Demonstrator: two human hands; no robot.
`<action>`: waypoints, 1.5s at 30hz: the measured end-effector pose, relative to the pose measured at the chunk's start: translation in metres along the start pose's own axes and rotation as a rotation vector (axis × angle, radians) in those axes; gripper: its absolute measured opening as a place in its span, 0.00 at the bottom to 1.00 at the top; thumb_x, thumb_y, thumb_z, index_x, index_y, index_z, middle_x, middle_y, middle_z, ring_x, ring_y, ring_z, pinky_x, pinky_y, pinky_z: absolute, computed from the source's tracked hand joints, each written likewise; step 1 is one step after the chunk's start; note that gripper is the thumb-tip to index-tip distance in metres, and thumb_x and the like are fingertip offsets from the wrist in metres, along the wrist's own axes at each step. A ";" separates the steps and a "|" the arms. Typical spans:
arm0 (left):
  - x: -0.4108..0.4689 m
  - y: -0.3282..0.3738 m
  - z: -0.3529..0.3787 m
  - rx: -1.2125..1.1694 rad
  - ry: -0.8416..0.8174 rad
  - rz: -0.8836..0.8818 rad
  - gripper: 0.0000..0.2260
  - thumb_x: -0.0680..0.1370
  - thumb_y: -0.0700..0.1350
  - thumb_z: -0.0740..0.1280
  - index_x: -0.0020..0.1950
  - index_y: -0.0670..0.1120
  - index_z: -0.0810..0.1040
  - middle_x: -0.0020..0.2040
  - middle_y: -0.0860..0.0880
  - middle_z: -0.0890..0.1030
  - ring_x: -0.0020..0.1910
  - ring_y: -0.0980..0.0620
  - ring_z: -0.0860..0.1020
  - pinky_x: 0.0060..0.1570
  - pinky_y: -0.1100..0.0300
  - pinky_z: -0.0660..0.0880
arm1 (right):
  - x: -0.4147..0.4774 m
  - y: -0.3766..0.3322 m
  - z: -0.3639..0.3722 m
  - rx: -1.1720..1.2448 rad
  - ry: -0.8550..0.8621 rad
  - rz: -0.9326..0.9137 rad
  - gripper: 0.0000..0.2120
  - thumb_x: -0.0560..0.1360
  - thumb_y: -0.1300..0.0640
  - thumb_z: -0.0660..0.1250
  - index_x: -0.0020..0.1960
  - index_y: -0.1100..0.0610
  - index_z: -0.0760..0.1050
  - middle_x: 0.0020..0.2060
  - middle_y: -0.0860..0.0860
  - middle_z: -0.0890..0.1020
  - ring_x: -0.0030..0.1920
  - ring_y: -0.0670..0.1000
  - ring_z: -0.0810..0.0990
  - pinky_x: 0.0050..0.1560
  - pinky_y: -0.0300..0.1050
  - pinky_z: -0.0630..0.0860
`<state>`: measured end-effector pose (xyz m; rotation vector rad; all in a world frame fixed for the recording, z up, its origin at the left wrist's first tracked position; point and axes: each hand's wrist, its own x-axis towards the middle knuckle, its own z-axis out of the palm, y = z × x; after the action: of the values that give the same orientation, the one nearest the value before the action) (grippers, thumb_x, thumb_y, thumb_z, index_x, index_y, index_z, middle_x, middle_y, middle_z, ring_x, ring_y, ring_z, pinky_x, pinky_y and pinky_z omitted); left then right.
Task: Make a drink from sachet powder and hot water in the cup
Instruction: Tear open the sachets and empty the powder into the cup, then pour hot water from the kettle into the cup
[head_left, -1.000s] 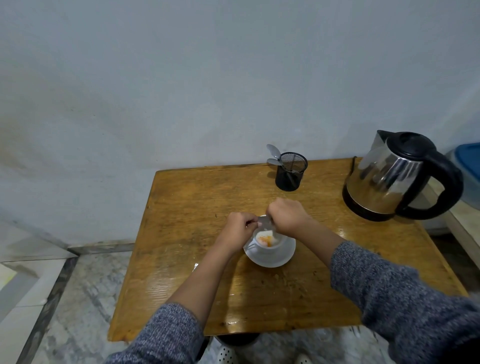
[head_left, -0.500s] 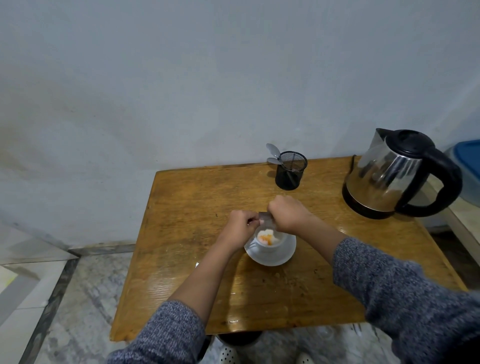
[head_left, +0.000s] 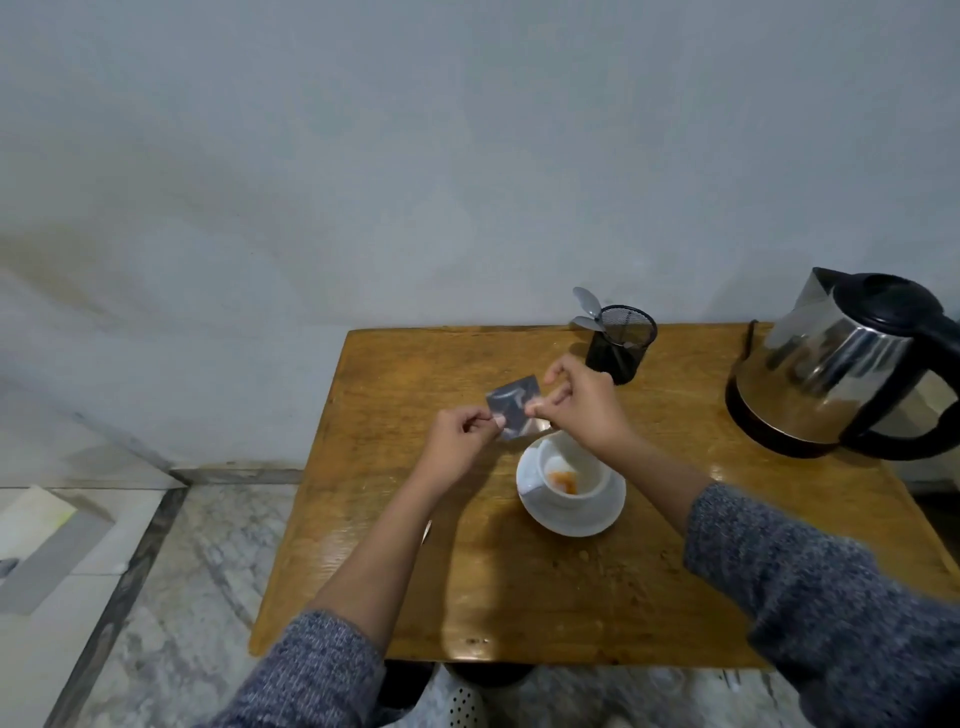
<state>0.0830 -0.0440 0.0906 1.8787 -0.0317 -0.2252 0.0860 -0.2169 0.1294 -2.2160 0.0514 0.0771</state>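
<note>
Above the table, left of the cup, both hands are holding 1 silver sachet in the air. Left hand is pinching the sachet's lower left edge between thumb and forefinger, other fingers curled in toward the palm. Right hand is pinching the sachet's right edge between thumb and forefinger; remaining fingers are arching loosely above, slightly spread. Sachet is facing the camera roughly flat, tilted, foil side showing; whether it is torn open cannot be told.

Cup is white and is sitting on a white saucer, just below and right of the right hand, apart from it. Inside the cup, white powder with an orange patch is lying on the bottom. No liquid is showing in it.

Kettle, steel with black lid and handle, is standing at the table's right rear corner, well apart from the cup. Black mesh holder is standing at the rear edge, just behind the right hand, with 2 grey spoon bowls sticking out on its left side.

Grey knit sleeves are covering both forearms partway, pushed up from the wrists. Table is standing against a pale wall; marbled floor is showing on the left.
</note>
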 end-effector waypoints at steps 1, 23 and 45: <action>-0.002 -0.002 -0.008 -0.028 0.029 -0.012 0.09 0.74 0.40 0.68 0.34 0.40 0.78 0.30 0.45 0.71 0.31 0.54 0.68 0.34 0.63 0.66 | 0.001 -0.004 0.009 0.030 0.010 -0.004 0.12 0.67 0.61 0.76 0.44 0.57 0.73 0.32 0.52 0.79 0.34 0.49 0.80 0.38 0.44 0.78; -0.082 -0.094 -0.010 0.442 0.194 -0.342 0.09 0.74 0.42 0.62 0.33 0.43 0.72 0.32 0.43 0.78 0.36 0.43 0.77 0.32 0.57 0.65 | -0.048 0.044 0.145 -0.297 -0.404 -0.145 0.08 0.76 0.61 0.61 0.52 0.57 0.77 0.50 0.56 0.82 0.51 0.55 0.80 0.52 0.46 0.72; -0.075 -0.072 0.037 0.676 0.192 -0.100 0.06 0.75 0.38 0.58 0.48 0.40 0.73 0.52 0.42 0.74 0.51 0.42 0.74 0.48 0.54 0.69 | -0.055 0.031 0.000 -0.016 -0.222 -0.246 0.15 0.76 0.61 0.64 0.62 0.58 0.75 0.59 0.53 0.78 0.60 0.50 0.75 0.60 0.40 0.70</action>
<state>-0.0034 -0.0459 0.0219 2.5717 0.1333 -0.1051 0.0287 -0.2351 0.1093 -2.1990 -0.3449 0.1869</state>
